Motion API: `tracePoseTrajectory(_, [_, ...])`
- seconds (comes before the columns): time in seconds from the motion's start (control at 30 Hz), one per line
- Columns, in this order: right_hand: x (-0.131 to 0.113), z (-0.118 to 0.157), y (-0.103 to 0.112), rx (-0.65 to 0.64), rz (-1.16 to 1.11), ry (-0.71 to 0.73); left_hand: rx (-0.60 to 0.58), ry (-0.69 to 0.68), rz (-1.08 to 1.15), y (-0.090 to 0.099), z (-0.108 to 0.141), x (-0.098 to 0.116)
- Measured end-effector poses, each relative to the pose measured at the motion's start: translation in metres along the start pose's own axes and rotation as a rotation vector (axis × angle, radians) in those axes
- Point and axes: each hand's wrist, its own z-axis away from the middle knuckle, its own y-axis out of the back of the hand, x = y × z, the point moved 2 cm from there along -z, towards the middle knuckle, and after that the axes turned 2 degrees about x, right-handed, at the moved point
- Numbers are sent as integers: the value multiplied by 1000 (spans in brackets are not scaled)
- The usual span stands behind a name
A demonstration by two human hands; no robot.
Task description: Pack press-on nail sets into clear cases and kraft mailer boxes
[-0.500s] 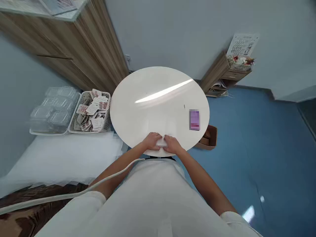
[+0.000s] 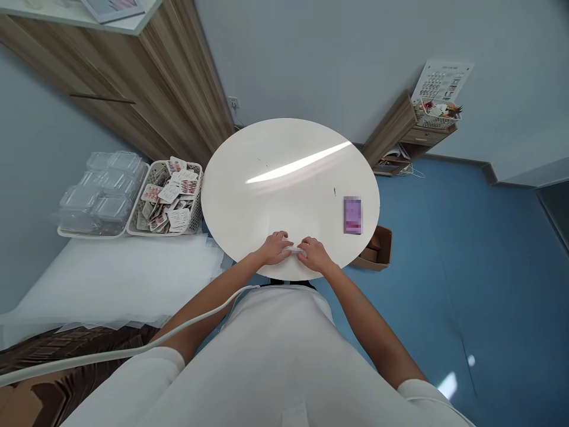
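Observation:
Near the front edge of the round white table [image 2: 284, 148], a small flat white item [image 2: 294, 249] lies between my two hands. My left hand [image 2: 276, 248] has its fingers on the item's left end. At the right end, my right hand [image 2: 313, 253] grips it with bent fingers. What the item is cannot be made out. A purple rectangular item [image 2: 352, 214], partly blurred, lies on the table to the right.
At the left, a white basket [image 2: 198, 196] holds many printed cards, beside a tray of clear plastic boxes [image 2: 111, 207]. A cardboard box [image 2: 377, 265] stands on the floor right of the table. A white cable [image 2: 178, 330] crosses over my left arm.
Both hands have shifted slightly away from my body. The white item between them now looks narrower, as if tilted or folded.

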Motion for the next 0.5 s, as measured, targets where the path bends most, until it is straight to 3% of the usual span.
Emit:
tracePoseTrajectory(0.13, [4, -17, 8, -48, 1, 3, -13, 39, 138, 16, -6, -8])
tracePoseTrajectory(0.27, [15, -34, 12, -59, -87, -54, 51, 197, 248, 24, -9, -26])
tracePoseTrajectory(0.5, [39, -51, 8, -114, -329, -211, 97, 497, 425, 9, -14, -57])
